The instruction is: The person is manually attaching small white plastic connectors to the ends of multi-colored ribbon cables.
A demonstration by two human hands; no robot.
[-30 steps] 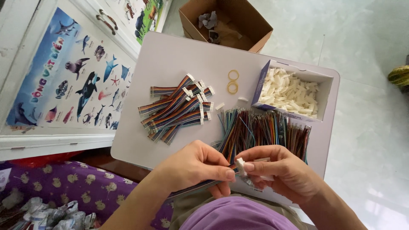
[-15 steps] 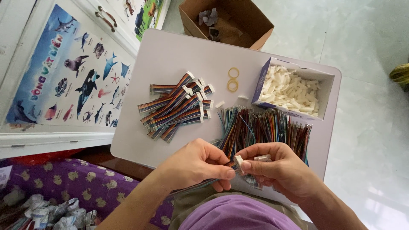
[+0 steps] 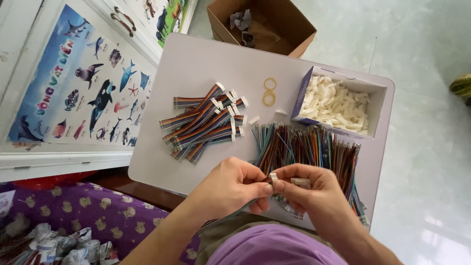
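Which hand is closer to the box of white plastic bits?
Right. The right hand sits below the box of white connectors, across the loose wires; the left hand is farther left.

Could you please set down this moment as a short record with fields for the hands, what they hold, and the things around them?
Left hand: left hand pinches the small white connector with thumb and forefinger.
Right hand: right hand meets it at the same connector, fingers curled.
Wires: loose coloured wires lie spread just beyond the hands.
Finished pile: ribbon cables with white ends lie heaped left of the wires.
Box: open box of white connectors at the right.
Bands: two yellow rubber bands beside the box.
Surface: pale table.
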